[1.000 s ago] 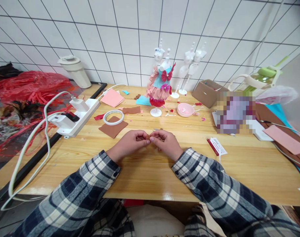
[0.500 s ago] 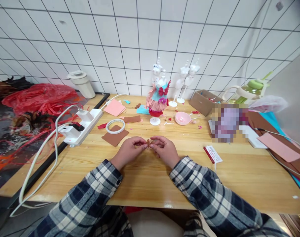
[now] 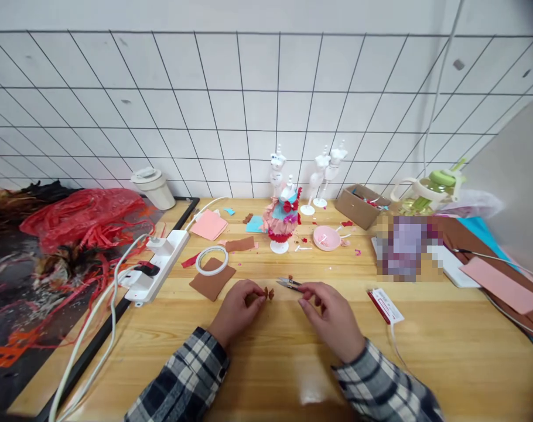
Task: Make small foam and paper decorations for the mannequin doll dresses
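Note:
My left hand (image 3: 242, 310) is closed in a pinch on a small brown bow (image 3: 269, 293), low over the wooden table. My right hand (image 3: 332, 316) has its fingers on the handle of small thread snips (image 3: 288, 283), whose blades point left toward the bow. Part of the snips is hidden under the fingers. A tiny brown scrap (image 3: 290, 277) lies just behind the blades. Left of the bow, a brown square sheet (image 3: 212, 282) lies flat, with a white ring of tape (image 3: 200, 262) partly over it.
Behind the hands stands a mini dress form (image 3: 280, 225) in a blue, pink and red dress, near bare white forms (image 3: 323, 170). A pink bowl (image 3: 327, 239) and cardboard box (image 3: 356, 208) are right of it. A power strip (image 3: 161, 264) lines the left edge; a glue tube (image 3: 386, 306) lies right.
My right hand has let go of the brown bow, moved right, and now has the thread snips. My left hand still pinches the bow. The view has tilted up.

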`<state>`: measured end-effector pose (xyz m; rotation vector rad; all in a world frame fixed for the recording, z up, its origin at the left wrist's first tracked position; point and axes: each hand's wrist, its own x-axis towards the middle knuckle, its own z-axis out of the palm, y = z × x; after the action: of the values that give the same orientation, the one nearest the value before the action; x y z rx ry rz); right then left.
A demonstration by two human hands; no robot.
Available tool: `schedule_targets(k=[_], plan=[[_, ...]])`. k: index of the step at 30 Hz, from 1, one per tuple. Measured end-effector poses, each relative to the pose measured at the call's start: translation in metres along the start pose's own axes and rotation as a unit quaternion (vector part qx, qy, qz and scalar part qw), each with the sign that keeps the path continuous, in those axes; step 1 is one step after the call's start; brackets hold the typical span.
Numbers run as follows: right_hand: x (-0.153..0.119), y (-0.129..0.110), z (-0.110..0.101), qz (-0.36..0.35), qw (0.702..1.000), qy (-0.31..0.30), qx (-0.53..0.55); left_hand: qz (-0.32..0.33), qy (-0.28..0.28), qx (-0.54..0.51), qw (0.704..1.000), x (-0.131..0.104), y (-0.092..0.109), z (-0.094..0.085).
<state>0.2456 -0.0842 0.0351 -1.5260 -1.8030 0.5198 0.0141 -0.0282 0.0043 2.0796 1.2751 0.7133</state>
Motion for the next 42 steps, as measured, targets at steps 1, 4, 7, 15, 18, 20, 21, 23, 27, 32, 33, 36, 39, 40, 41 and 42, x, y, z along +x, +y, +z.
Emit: schedule_targets(k=[1, 4, 7, 15, 18, 20, 21, 23, 27, 32, 33, 36, 39, 40, 41, 42], plan=[[-0.005, 0.002, -0.009, 0.008, 1.000, 0.003, -0.021, 0.002, -0.001, 0.004, 1.000, 0.000, 0.001, 0.000], [-0.025, 0.017, -0.034, 0.014, 0.994, -0.007, -0.105, 0.007, 0.002, 0.021, 1.000, -0.002, 0.002, 0.000], [-0.057, 0.050, -0.064, 0.025, 0.981, -0.003, -0.194, 0.007, 0.015, 0.044, 0.999, -0.002, 0.000, 0.002], [-0.169, 0.172, -0.164, -0.125, 0.910, -0.080, -0.388, -0.016, 0.070, 0.024, 0.997, -0.001, -0.013, 0.002], [-0.174, 0.176, -0.168, -0.173, 0.897, -0.150, -0.377, -0.038, 0.074, -0.003, 0.997, 0.000, -0.015, 0.000], [-0.164, 0.170, -0.161, -0.184, 0.891, -0.177, -0.375, -0.042, 0.084, -0.011, 0.996, 0.000, -0.015, -0.001], [-0.157, 0.166, -0.156, -0.189, 0.890, -0.178, -0.376, -0.040, 0.090, -0.011, 0.995, 0.000, -0.015, -0.002], [-0.140, 0.157, -0.145, -0.202, 0.889, -0.174, -0.373, -0.034, 0.102, -0.007, 0.994, -0.002, -0.016, -0.003], [-0.101, 0.129, -0.117, -0.190, 0.910, -0.144, -0.338, 0.000, 0.128, 0.005, 0.992, -0.007, -0.013, -0.008], [-0.061, 0.096, -0.077, -0.165, 0.945, -0.113, -0.258, 0.115, 0.046, 0.039, 0.992, -0.011, 0.013, -0.006], [-0.057, 0.093, -0.070, -0.163, 0.949, -0.110, -0.245, 0.137, 0.000, 0.055, 0.989, -0.010, 0.021, -0.002], [-0.053, 0.090, -0.054, -0.153, 0.960, -0.088, -0.217, 0.193, -0.098, 0.113, 0.970, -0.004, 0.048, 0.019], [-0.055, 0.085, -0.042, -0.147, 0.966, -0.072, -0.202, 0.234, -0.146, 0.176, 0.945, 0.006, 0.072, 0.048], [-0.056, 0.083, -0.039, -0.148, 0.966, -0.068, -0.201, 0.243, -0.150, 0.196, 0.938, 0.009, 0.079, 0.057], [-0.057, 0.081, -0.036, -0.150, 0.966, -0.063, -0.203, 0.254, -0.155, 0.212, 0.931, 0.012, 0.085, 0.065], [-0.058, 0.079, -0.034, -0.151, 0.965, -0.054, -0.208, 0.265, -0.160, 0.222, 0.925, 0.014, 0.090, 0.071]])
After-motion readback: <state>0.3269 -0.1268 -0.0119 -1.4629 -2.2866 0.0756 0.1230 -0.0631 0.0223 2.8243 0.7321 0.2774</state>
